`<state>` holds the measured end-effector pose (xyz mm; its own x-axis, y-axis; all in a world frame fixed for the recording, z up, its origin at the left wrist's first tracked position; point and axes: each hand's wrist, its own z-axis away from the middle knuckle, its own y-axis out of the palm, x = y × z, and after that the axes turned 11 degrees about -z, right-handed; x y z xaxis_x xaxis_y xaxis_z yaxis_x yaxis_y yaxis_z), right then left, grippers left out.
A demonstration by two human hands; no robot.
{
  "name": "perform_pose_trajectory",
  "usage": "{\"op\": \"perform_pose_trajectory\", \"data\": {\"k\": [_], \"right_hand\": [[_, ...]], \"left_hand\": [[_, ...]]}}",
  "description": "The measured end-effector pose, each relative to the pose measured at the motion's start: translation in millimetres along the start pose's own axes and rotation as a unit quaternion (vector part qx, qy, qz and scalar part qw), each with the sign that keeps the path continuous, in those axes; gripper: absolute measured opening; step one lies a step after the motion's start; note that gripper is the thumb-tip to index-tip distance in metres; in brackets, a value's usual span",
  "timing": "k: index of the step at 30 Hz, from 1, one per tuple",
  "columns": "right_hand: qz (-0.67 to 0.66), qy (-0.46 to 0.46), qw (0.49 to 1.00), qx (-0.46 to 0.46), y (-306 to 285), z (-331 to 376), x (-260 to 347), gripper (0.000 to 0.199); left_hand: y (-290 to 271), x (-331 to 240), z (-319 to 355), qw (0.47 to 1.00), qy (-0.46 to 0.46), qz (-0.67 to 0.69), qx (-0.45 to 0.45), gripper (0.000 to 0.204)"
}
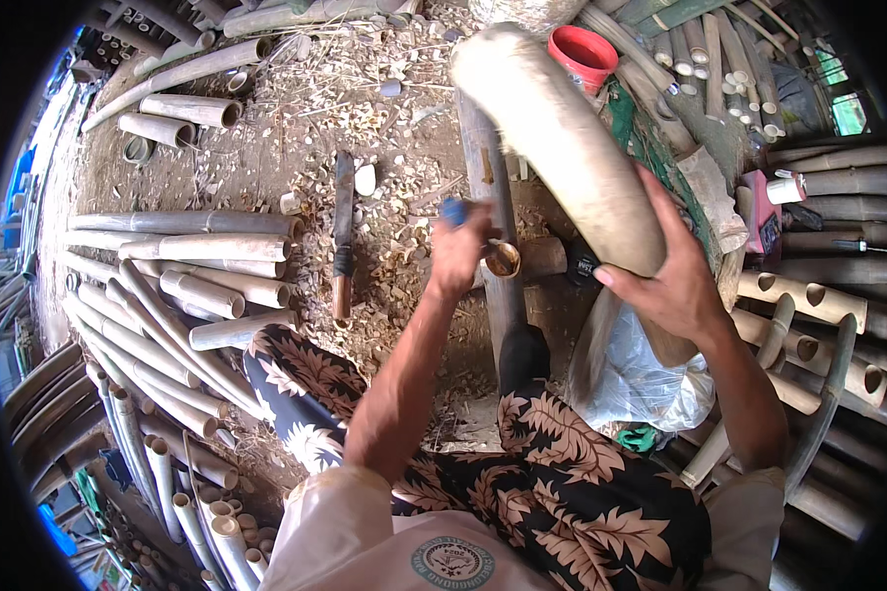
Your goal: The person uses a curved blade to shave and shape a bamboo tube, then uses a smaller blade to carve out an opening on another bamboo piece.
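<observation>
Out to my right, my right hand [675,286] spreads wide around the near part of a thick, pale bamboo length [581,148]; my blurred left hand [458,251] curls around something blue [453,211]. Such bulk, I judge, wants a firm, steady grip. Near its far end sits a red bucket [583,57], below it a clear plastic bag [650,364], contents unclear to me.

left hand [458,254] smeared by motion blur, small blue object [453,211] at its fist too blurred to identify, right hand's [678,286] remaining fingers hidden behind thick pale curved bamboo length [567,143], pale rounded object [527,11] cut off by top edge
</observation>
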<state>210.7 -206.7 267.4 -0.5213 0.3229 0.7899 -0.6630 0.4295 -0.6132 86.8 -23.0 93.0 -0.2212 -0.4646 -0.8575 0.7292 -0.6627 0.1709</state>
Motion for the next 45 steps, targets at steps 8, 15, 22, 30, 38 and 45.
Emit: {"op": "perform_pose_trajectory", "data": {"k": [8,15,22,30,38,45], "right_hand": [[-0.061,-0.010,0.998,-0.006,-4,2,3,0.095],[-0.116,-0.131,0.983,0.056,12,-44,51,0.097],[0.338,-0.339,0.842,0.249,35,-82,70,0.072],[0.138,-0.377,0.903,0.151,59,-64,70,0.089],[0.215,-0.261,0.929,0.148,29,-42,52,0.098],[0.200,-0.030,0.953,0.224,8,-18,39,0.098]], "left_hand": [[-33,45,31,0.928,0.033,0.344,-0.137,0.031],[-22,46,38,0.919,0.057,0.358,-0.155,0.028],[4,54,36,0.952,0.123,0.233,-0.158,0.052],[9,86,18,0.970,0.228,0.073,-0.030,0.050],[12,99,17,0.962,0.130,0.223,0.094,0.046],[-10,73,3,0.906,0.223,-0.316,0.172,0.056]]}}
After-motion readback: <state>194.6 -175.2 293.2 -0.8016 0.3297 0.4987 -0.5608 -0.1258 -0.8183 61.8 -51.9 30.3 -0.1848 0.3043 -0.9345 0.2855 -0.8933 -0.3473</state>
